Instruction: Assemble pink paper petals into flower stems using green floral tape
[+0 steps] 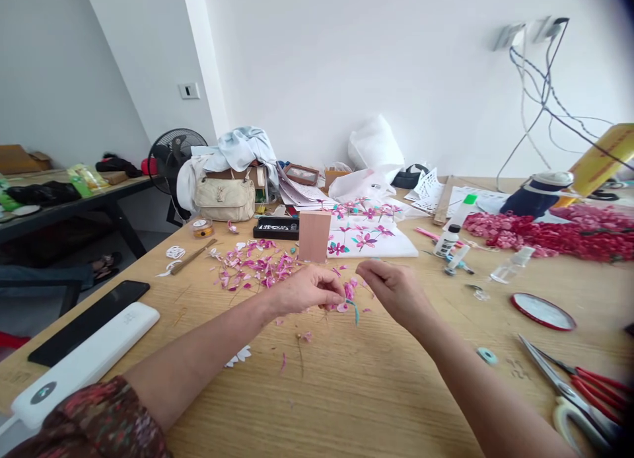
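While scissors [562, 386] and red-handled pliers [597, 385] are lying at the near right of the counter [376, 405], probably for easy picking up, a small teal roll [490, 359] is sitting just left of them. Over the middle, the left hand [307, 291] is pinching a short teal strip [356, 314] between closed thumb and fingertips, its free end dangling between the two hands; such a light grip seems to be suiting something so thin. The right hand [391, 293] is hanging opposite, fingers drawn together, and the view is leaving it unclear whether anything fine is caught there. Farther off at left, loose pink petals [262, 263] are lying scattered, perhaps for choosing among. A wooden block [314, 236] is standing upright beyond the hands, and to its right a white pad [406, 248] is carrying pink flowers [365, 240], apparently separating them from the loose petals. Right of the pad, a small bottle [446, 241] is standing upright, likely against spilling. At far left, a beige bag [226, 199] is resting against piled cloth [247, 147].
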The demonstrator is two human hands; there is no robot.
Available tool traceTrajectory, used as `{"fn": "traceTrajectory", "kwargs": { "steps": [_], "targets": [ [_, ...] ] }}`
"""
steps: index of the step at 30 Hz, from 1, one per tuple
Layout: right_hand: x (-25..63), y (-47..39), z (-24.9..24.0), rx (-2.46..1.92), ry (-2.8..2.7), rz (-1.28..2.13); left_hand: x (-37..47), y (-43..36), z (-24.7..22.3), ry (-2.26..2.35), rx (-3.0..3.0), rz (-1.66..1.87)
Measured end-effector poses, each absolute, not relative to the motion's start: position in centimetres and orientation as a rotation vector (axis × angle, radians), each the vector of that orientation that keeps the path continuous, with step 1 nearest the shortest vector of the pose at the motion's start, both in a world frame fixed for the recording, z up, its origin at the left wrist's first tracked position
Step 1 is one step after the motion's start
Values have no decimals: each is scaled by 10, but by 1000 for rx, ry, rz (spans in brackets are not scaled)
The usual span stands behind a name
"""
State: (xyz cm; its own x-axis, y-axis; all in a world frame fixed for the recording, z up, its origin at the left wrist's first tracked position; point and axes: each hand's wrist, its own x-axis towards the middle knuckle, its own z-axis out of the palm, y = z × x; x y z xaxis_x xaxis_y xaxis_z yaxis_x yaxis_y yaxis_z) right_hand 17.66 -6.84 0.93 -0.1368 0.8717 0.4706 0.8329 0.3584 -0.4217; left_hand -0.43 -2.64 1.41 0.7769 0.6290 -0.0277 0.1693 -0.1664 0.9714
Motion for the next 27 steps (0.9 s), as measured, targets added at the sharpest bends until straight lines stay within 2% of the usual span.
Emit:
{"fn": "traceTrajectory", "kwargs": {
  "steps": [5, 9, 13, 16, 19, 21, 24, 27],
  "targets": [
    [167, -62, -11, -1518, -2111, 157, -7, -24, 20, 661, 1383, 759],
    [151, -73, -10, -1411, -2356, 1, -8, -9, 11, 791, 1535, 908],
    [153, -83, 3, -1274, -2385, -147, -9, -3, 4, 999, 1965, 884],
    [166, -80, 10, -1302, -2203, -146, -9, -8, 6, 894, 2127, 690],
    [178, -71, 6, -1387, -2023, -103, -8, -19, 12, 686, 1931, 434],
    [180, -64, -2, -1419, -2005, -30, -7, -24, 16, 634, 1732, 410],
    [173, -60, -15, -1432, -2092, 76, -7, -25, 18, 640, 1483, 619],
    [159, -64, -20, -1393, -2249, -14, -7, -17, 13, 681, 1386, 825]
  ]
}}
